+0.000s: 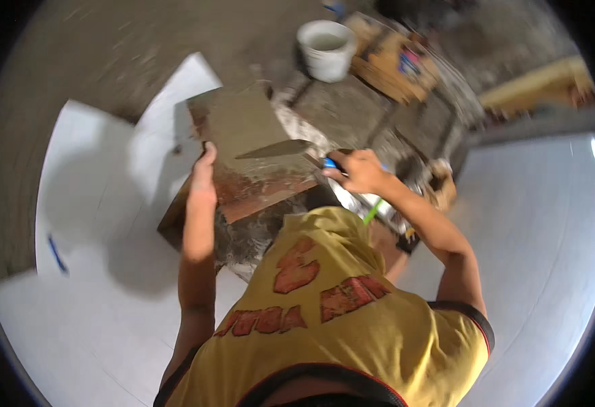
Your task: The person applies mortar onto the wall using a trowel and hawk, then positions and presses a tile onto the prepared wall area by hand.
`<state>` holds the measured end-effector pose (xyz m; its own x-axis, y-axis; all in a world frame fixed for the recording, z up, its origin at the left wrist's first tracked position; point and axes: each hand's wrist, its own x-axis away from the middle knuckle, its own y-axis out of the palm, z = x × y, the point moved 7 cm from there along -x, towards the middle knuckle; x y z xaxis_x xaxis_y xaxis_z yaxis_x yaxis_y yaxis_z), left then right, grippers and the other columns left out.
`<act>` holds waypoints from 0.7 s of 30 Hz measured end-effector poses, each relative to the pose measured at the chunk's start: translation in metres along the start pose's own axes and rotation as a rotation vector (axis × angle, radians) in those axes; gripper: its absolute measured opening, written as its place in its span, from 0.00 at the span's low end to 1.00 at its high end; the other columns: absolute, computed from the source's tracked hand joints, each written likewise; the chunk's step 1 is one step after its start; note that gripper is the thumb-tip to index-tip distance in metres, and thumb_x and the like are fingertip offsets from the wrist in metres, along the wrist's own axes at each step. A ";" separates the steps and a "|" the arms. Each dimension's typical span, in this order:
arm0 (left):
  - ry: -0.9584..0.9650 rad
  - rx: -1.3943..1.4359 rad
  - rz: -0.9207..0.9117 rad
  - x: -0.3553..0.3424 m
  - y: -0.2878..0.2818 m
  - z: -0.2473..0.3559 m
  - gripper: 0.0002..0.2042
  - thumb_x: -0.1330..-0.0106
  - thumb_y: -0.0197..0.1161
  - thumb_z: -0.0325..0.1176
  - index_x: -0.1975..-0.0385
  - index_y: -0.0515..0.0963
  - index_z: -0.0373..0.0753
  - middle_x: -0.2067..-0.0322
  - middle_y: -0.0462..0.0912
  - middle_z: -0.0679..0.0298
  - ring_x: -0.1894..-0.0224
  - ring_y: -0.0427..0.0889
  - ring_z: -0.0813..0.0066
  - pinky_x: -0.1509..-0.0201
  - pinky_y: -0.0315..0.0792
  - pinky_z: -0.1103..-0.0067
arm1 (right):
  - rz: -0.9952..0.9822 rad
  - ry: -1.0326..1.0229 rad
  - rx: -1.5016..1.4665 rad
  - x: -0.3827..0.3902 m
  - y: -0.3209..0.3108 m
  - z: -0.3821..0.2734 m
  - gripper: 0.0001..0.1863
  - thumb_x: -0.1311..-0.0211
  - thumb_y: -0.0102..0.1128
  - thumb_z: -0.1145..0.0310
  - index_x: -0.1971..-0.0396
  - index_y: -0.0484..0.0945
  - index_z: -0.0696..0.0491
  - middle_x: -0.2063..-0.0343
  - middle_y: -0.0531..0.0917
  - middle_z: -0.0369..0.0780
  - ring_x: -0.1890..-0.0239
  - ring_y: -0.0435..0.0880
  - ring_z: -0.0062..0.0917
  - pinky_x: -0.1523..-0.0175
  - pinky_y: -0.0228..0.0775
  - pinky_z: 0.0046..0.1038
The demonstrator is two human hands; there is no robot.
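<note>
My right hand (358, 171) is closed round the blue handle of a pointed trowel (273, 149). The trowel's grey blade reaches left across a square tile (233, 122), at or just above its surface. Wet grey mortar covers the far part of the tile; the near part shows reddish brown with thin smears. My left hand (206, 168) grips the tile's left edge, thumb showing on top and the other fingers hidden beneath. Below the tile, close to my yellow shirt, lies a dark, mortar-stained surface (246, 237).
A white bucket (326, 51) with grey contents stands beyond the tile, beside a torn cardboard box (392, 64). Large white tiles (107, 197) lie on the left, with a blue pen-like object (58, 254) on them. More white flooring (535, 224) spreads right. A green strip (373, 211) shows near my knee.
</note>
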<state>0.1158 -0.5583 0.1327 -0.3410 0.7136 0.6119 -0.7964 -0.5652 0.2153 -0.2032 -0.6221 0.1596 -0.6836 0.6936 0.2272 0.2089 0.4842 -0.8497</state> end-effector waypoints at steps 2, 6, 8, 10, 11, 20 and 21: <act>-0.080 -0.029 -0.245 -0.037 0.049 -0.027 0.29 0.28 0.60 0.52 0.37 0.71 0.34 0.42 0.78 0.57 0.41 0.77 0.62 0.37 0.71 0.65 | 0.039 0.141 -0.063 0.002 0.023 0.050 0.27 0.29 0.50 0.43 0.50 0.77 0.52 0.71 0.85 0.54 0.61 0.85 0.52 0.54 0.75 0.50; -0.230 -0.243 -0.408 -0.071 0.132 -0.079 0.29 0.27 0.58 0.51 0.36 0.69 0.36 0.41 0.77 0.59 0.40 0.76 0.61 0.37 0.70 0.62 | 0.241 0.465 -0.190 -0.004 0.065 0.167 0.30 0.29 0.47 0.41 0.52 0.79 0.55 0.65 0.85 0.55 0.56 0.85 0.52 0.49 0.74 0.50; -0.326 -0.202 -0.369 -0.097 0.143 -0.123 0.30 0.26 0.58 0.52 0.35 0.68 0.35 0.40 0.76 0.57 0.40 0.75 0.59 0.36 0.70 0.61 | 0.180 0.604 -0.230 -0.020 0.093 0.233 0.31 0.28 0.45 0.41 0.52 0.80 0.56 0.63 0.85 0.56 0.53 0.84 0.52 0.46 0.73 0.49; -0.399 -0.109 -0.343 -0.123 0.157 -0.159 0.30 0.25 0.56 0.51 0.33 0.65 0.34 0.37 0.73 0.54 0.37 0.73 0.56 0.35 0.69 0.59 | 0.088 0.832 -0.320 -0.039 0.123 0.299 0.34 0.27 0.41 0.40 0.51 0.81 0.58 0.56 0.84 0.58 0.47 0.81 0.52 0.40 0.71 0.47; -0.399 -0.066 -0.354 -0.136 0.163 -0.176 0.31 0.25 0.55 0.51 0.32 0.63 0.34 0.35 0.70 0.53 0.36 0.71 0.54 0.34 0.68 0.58 | 0.089 0.916 -0.374 -0.046 0.159 0.343 0.34 0.29 0.46 0.40 0.51 0.80 0.58 0.54 0.83 0.58 0.47 0.81 0.52 0.40 0.71 0.48; -0.484 0.151 0.227 -0.204 -0.027 -0.385 0.31 0.21 0.43 0.52 0.32 0.60 0.29 0.33 0.65 0.48 0.31 0.65 0.55 0.28 0.63 0.58 | -0.112 0.846 0.018 -0.208 0.360 0.678 0.21 0.31 0.50 0.57 0.45 0.77 0.51 0.45 0.80 0.52 0.43 0.80 0.46 0.40 0.73 0.49; -0.457 0.064 0.271 -0.190 -0.064 -0.382 0.32 0.21 0.41 0.53 0.33 0.60 0.28 0.33 0.65 0.48 0.32 0.65 0.56 0.29 0.64 0.59 | -0.235 0.821 0.013 -0.266 0.359 0.682 0.20 0.32 0.50 0.58 0.46 0.77 0.51 0.44 0.79 0.51 0.41 0.79 0.43 0.38 0.71 0.49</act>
<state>0.0403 -0.4998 -0.2885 -0.2662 0.2936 0.9181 -0.6729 -0.7386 0.0410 -0.4231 -0.9964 -0.5302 0.0162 0.7451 0.6668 0.1137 0.6612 -0.7415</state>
